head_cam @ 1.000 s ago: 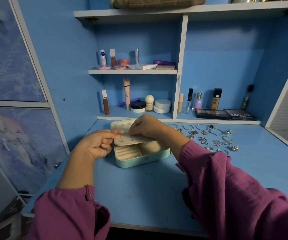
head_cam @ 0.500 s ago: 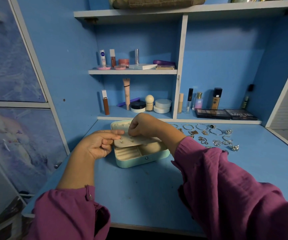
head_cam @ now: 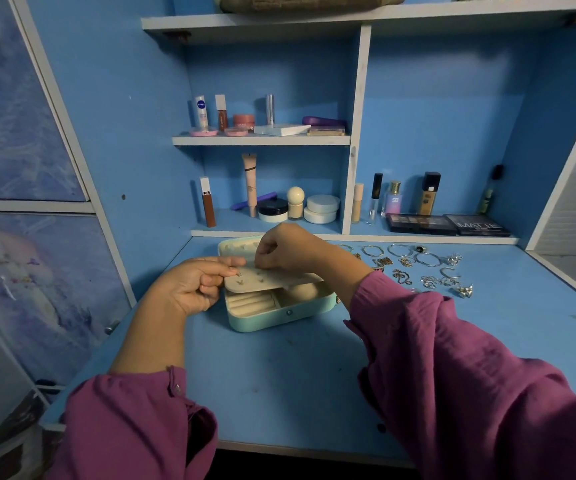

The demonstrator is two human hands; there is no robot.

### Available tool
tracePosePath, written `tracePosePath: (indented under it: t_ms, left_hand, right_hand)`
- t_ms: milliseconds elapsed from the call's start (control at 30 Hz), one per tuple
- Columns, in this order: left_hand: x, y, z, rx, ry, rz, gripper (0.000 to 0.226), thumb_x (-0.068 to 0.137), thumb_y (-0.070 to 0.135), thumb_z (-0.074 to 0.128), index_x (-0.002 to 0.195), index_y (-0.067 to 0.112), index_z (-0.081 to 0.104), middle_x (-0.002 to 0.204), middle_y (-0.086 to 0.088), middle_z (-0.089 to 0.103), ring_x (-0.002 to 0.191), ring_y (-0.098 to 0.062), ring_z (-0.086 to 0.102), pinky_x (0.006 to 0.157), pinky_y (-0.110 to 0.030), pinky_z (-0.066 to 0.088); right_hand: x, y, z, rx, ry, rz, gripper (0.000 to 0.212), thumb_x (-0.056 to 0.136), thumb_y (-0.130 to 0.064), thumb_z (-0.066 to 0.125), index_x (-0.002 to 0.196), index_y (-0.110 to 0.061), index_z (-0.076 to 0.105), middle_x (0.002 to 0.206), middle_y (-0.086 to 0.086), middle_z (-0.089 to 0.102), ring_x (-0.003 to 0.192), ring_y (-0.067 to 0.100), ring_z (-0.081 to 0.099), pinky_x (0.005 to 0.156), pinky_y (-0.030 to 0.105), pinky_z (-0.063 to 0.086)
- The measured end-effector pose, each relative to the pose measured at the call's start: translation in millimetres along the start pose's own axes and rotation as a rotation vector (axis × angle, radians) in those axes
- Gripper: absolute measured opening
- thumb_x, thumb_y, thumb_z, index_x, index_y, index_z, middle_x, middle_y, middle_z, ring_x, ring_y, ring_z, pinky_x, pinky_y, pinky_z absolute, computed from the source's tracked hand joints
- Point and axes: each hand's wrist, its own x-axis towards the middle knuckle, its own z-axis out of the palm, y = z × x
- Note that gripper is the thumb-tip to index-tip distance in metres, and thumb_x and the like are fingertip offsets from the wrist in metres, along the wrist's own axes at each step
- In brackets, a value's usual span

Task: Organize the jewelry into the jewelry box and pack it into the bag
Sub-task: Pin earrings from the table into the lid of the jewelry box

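The mint jewelry box (head_cam: 279,311) sits open on the blue bench (head_cam: 279,375), near its back edge, with its lid (head_cam: 236,245) tipped back behind the hands. The left hand (head_cam: 193,287) grips the left end of a cream earring panel (head_cam: 272,280), thumb on top and fingers curled beneath, holding it just above the box so it covers much of the compartments. A few tiny studs show on the panel, too small to make out clearly. The right hand (head_cam: 286,251) hovers over the panel's far edge with fingertips pinched together; whatever they pinch is hidden or too small to see. To the right, loose silver jewelry (head_cam: 425,268) lies spread on the bench, partly hidden by the right sleeve (head_cam: 452,375). On the top shelf, only the bottom of a brownish bag (head_cam: 307,1) shows.
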Motion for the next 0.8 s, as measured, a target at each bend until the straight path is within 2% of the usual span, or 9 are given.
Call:
tracePosePath:
  t_ms: [133, 233, 500, 800]
  left_hand:
    - [0.4, -0.2, 0.3, 0.005, 0.005, 0.002, 0.024, 0.088, -0.011, 0.045, 0.090, 0.003, 0.065, 0.046, 0.008, 0.044, 0.024, -0.002, 0.028, 0.028, -0.007, 0.019]
    - [1.4, -0.1, -0.2, -0.008, 0.006, 0.001, 0.024, 0.088, -0.012, 0.045, 0.090, 0.002, 0.065, 0.048, 0.008, 0.044, 0.024, -0.002, 0.028, 0.027, -0.007, 0.018]
    - [1.4, 0.0, -0.5, -0.009, 0.000, -0.008, 0.024, 0.088, -0.011, 0.045, 0.092, 0.003, 0.064, 0.045, 0.008, 0.044, 0.024, -0.002, 0.029, 0.028, -0.007, 0.018]
    - [2.8, -1.1, -1.6, 0.034, 0.007, 0.007, 0.024, 0.087, -0.013, 0.047, 0.091, 0.003, 0.065, 0.044, 0.009, 0.042, 0.025, -0.002, 0.028, 0.027, -0.008, 0.020]
  right_hand:
    - [-0.4, 1.1, 1.3, 0.000, 0.003, -0.006, 0.009, 0.084, -0.017, 0.068, 0.088, -0.011, 0.074, 0.088, -0.002, 0.070, 0.073, 0.007, 0.057, 0.074, 0.025, 0.050]
    - [-0.6, 2.6, -1.1, 0.038, -0.010, 0.007, 0.007, 0.084, -0.021, 0.070, 0.086, -0.016, 0.074, 0.084, -0.006, 0.068, 0.071, 0.003, 0.056, 0.069, 0.020, 0.047]
    - [-3.3, 2.3, -1.3, 0.062, 0.004, 0.003, 0.006, 0.084, -0.021, 0.070, 0.087, -0.017, 0.073, 0.083, -0.008, 0.066, 0.072, 0.002, 0.055, 0.065, 0.016, 0.043]
    - [-1.0, -5.2, -1.7, -0.010, -0.037, 0.023, 0.009, 0.085, -0.015, 0.067, 0.092, -0.013, 0.072, 0.092, -0.001, 0.066, 0.083, 0.011, 0.057, 0.073, 0.022, 0.044]
